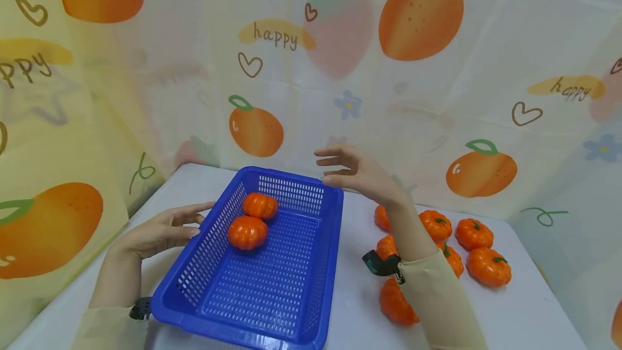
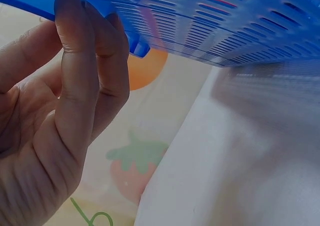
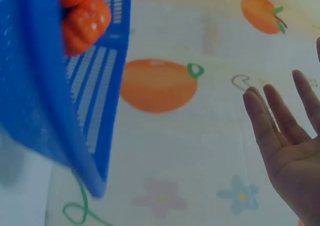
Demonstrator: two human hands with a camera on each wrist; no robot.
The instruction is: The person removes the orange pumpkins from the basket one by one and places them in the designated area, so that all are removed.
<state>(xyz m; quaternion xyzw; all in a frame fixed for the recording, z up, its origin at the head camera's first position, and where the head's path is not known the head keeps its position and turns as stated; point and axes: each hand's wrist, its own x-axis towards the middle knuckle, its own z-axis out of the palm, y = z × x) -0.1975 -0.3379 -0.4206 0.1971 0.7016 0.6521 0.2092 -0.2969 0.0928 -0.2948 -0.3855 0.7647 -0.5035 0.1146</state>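
A blue plastic basket (image 1: 262,274) with slotted walls holds two small orange pumpkins, the nearer pumpkin (image 1: 247,233) and the farther pumpkin (image 1: 260,206), side by side along its left wall. My left hand (image 1: 165,231) is at the basket's left rim, fingertips against the outside; in the left wrist view its bent fingers (image 2: 80,61) reach up to the rim. My right hand (image 1: 352,172) is raised over the far right corner of the basket, fingers spread loosely with nothing in them. In the right wrist view that hand (image 3: 295,151) is apart from the basket.
Several more pumpkins lie on the white table (image 1: 529,317) right of the basket, such as one pumpkin (image 1: 488,267) near the table's right side and another pumpkin (image 1: 396,302) nearer me. My right forearm partly hides some. A fruit-printed cloth (image 1: 301,112) hangs behind the table.
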